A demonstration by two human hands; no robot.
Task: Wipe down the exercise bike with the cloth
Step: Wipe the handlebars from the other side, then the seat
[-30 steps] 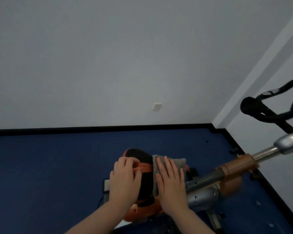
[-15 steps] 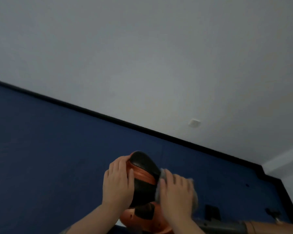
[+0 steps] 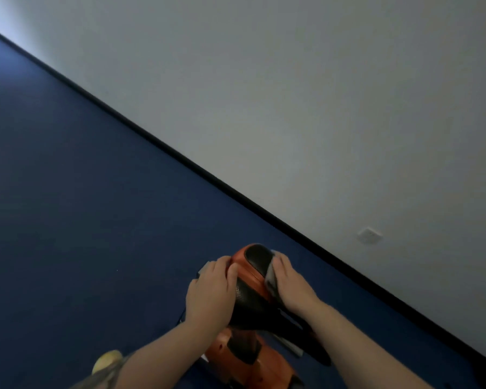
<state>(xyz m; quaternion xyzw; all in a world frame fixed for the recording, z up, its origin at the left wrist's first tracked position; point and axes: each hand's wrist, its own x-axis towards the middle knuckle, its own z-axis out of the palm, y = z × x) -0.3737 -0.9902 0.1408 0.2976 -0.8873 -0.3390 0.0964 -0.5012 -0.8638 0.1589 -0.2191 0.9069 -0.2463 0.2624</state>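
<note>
The exercise bike's black and orange saddle [image 3: 252,279] sits low in the middle of the view, with the orange bike body [image 3: 253,366] below it. My left hand [image 3: 212,293] grips the saddle's left side, fingers curled over its edge. My right hand [image 3: 291,284] lies flat on the grey cloth [image 3: 270,273], pressing it against the saddle's right side. Only a strip of cloth shows beside my fingers. The handlebars and front of the bike are out of view.
Dark blue carpet [image 3: 82,206] spreads to the left and behind the bike. A black skirting board [image 3: 236,192] runs diagonally below the white wall [image 3: 320,94], which carries a small white socket [image 3: 370,235].
The view has tilted and swung left, so the handlebars and seat post left the frame. My right hand slid the cloth from the saddle's top round to its right side. My left hand stays on the saddle.
</note>
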